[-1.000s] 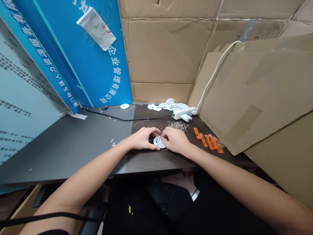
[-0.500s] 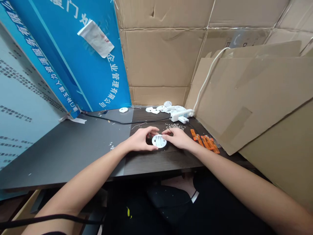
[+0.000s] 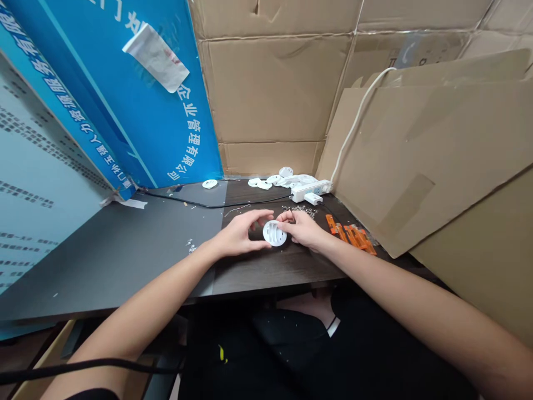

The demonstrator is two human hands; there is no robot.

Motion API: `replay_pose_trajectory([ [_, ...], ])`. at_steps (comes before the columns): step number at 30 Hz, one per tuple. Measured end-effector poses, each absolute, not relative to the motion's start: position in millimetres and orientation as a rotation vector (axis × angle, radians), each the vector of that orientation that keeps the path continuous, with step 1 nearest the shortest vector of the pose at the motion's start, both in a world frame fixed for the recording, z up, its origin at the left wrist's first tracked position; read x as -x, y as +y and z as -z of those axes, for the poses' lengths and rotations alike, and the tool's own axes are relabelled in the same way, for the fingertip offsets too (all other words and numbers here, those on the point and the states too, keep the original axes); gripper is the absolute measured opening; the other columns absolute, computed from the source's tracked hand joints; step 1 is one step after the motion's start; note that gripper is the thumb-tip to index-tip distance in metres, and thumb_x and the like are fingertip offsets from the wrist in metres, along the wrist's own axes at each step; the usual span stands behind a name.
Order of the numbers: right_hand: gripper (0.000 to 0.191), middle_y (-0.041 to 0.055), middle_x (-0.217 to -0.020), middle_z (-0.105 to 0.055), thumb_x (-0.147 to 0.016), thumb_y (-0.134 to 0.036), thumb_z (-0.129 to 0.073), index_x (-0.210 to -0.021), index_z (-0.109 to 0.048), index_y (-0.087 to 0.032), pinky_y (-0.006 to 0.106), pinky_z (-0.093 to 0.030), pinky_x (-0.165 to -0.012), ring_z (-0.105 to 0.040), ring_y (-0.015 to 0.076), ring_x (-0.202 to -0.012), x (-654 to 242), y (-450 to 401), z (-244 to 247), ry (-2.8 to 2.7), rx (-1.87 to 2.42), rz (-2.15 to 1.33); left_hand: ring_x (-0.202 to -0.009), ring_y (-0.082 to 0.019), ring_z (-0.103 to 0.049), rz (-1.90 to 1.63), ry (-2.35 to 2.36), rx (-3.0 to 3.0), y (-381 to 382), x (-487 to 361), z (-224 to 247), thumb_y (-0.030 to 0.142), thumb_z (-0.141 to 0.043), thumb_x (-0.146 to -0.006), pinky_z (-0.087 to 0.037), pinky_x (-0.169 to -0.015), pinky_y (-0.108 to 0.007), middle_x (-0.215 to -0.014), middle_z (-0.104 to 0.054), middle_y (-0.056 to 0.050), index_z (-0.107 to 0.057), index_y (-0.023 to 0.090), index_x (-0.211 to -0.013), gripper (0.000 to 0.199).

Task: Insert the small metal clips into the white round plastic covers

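A round white plastic casing (image 3: 274, 234) with parallel slots in its face is held tilted just above the dark table. My right hand (image 3: 303, 228) pinches it at its upper right edge with thumb and fingers. From the left, my left hand (image 3: 245, 233) curves around the casing with thumb and fingers apart. The left thumb tip is at the casing's lower left edge, while the fingers reach past its upper edge. Small metal pieces (image 3: 306, 211) lie scattered just behind my right hand.
Several similar white casings (image 3: 291, 180) are heaped at the back, and one white disc (image 3: 210, 184) lies farther left. A white power strip (image 3: 311, 190) with cables stands behind the right hand. Orange packets (image 3: 353, 236) lie to the right. Cardboard panels (image 3: 275, 89) enclose the table's back and right.
The casing has turned and shifted slightly right in my right hand. My left fingers have straightened a little away from it. The camera view has tilted slightly.
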State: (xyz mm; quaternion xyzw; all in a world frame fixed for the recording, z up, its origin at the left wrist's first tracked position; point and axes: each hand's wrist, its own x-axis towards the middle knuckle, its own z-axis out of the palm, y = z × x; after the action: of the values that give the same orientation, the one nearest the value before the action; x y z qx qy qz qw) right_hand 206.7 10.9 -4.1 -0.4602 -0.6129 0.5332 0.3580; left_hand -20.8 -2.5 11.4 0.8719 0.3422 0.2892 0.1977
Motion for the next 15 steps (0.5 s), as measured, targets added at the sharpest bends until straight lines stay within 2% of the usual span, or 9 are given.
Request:
replay_pose_trajectory([
  [2,0.021,-0.0008,-0.066,-0.06,-0.073,-0.031,-0.07,-0.085,-0.066,-0.015,0.021,-0.035,-0.047,-0.046,0.0091,-0.052,-207.5,9.8,4.1,-1.65,1.193,-1.338,-0.114,-0.026,-0.063,-0.769,1.109,-2.545,-6.3,39.0,-30.3,0.049,-0.07,-0.087,-0.053,-0.094,-0.038,-0.129,-0.068,-0.011,-0.063,0.021,-0.13,0.052],
  [4,0.02,0.0014,-0.069,-0.063,-0.074,-0.031,-0.069,-0.085,-0.067,-0.015,0.023,-0.038,-0.05,-0.051,0.011,-0.057,-208.9,8.6,4.1,-1.7,1.181,-1.306,-0.108,-0.025,-0.065,-0.727,1.364,-2.579,-14.9,66.8,-48.4,0.046,-0.055,-0.097,-0.052,-0.095,-0.038,-0.115,-0.074,-0.008,-0.071,0.022,-0.114,0.034],
  [8,0.021,0.0026,-0.071,-0.065,-0.076,-0.033,-0.068,-0.087,-0.067,-0.015,0.024,-0.041,-0.052,-0.055,0.0133,-0.061,-210.8,4.5,3.3,-1.749,1.146,-1.303,-0.092,-0.025,-0.069,-0.457,1.705,-2.558,-49.6,130.1,-57.2,0.047,-0.046,-0.099,-0.053,-0.086,-0.036,-0.1,-0.076,-0.007,-0.075,0.022,-0.1,0.039],
  [10,0.02,0.0025,-0.072,-0.065,-0.077,-0.032,-0.068,-0.088,-0.068,-0.015,0.025,-0.043,-0.055,-0.057,0.0141,-0.063,-210.3,1.8,1.9,-1.772,1.134,-1.304,-0.093,-0.026,-0.069,-0.369,1.824,-2.507,-70.0,154.1,-45.2,0.048,-0.042,-0.099,-0.054,-0.086,-0.036,-0.102,-0.076,-0.008,-0.075,0.022,-0.103,0.042],
  [15,0.014,0.003,-0.076,-0.067,-0.079,-0.028,-0.068,-0.085,-0.068,-0.016,0.028,-0.048,-0.065,-0.06,0.0155,-0.07,-206.0,-4.2,-1.9,-1.85,1.109,-1.246,-0.112,-0.03,-0.066,-0.409,1.906,-2.509,-97.3,179.7,-4.0,0.043,-0.034,-0.1,-0.052,-0.1,-0.044,-0.123,-0.072,-0.013,-0.07,0.019,-0.124,0.05],
])
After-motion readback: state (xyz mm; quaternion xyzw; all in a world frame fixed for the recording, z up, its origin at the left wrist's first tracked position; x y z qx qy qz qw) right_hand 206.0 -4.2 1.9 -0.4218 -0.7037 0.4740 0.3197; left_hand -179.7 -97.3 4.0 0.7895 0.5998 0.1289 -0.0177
